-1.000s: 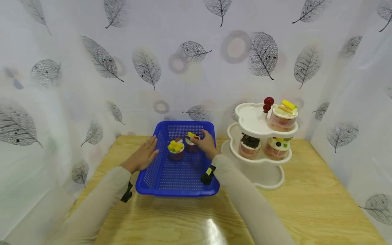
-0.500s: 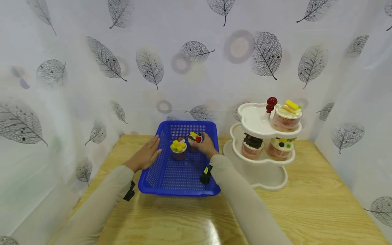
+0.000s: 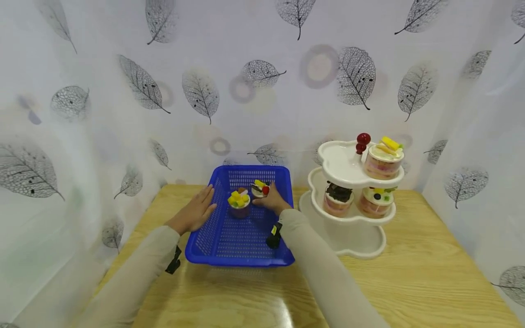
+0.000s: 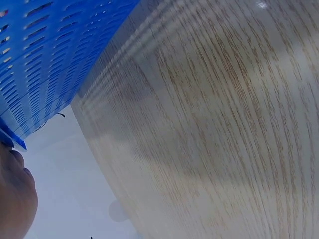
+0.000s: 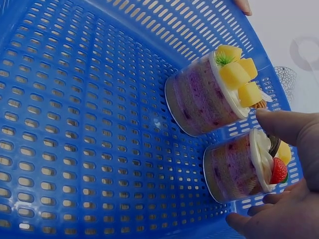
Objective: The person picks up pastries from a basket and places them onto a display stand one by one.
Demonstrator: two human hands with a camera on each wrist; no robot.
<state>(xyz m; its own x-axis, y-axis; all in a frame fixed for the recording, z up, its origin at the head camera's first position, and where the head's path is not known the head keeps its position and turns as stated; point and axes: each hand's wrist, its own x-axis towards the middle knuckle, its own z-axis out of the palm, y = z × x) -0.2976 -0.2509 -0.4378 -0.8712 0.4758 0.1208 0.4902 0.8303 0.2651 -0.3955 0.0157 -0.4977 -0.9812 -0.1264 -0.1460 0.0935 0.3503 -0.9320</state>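
In the head view, my right hand [image 3: 272, 199] is inside a blue plastic basket [image 3: 239, 262], around a dessert cup topped with a strawberry and yellow fruit [image 3: 258, 189]. The right wrist view has the thumb [image 5: 279, 122] above this cup [image 5: 234, 167] and the fingers below, spread rather than closed around it. Another dessert cup, topped with yellow cubes [image 3: 239, 205], stands close on its left; both show purple layers through clear walls. My left hand [image 3: 196, 212] lies with straight fingers along the basket's left rim.
Right of the basket stands a white three-tier stand [image 3: 340, 159] with a red knob. One dessert cup [image 3: 382, 161] sits on its top tier, two on the middle, including a chocolate-topped cup [image 3: 338, 200]. A leaf-patterned curtain [image 3: 262, 109] hangs behind the wooden table [image 3: 426, 264].
My right hand has shifted from over the strawberry-topped cup to around its right and front sides, uncovering the strawberry. The left hand stays at the rim. The head view has shifted slightly.
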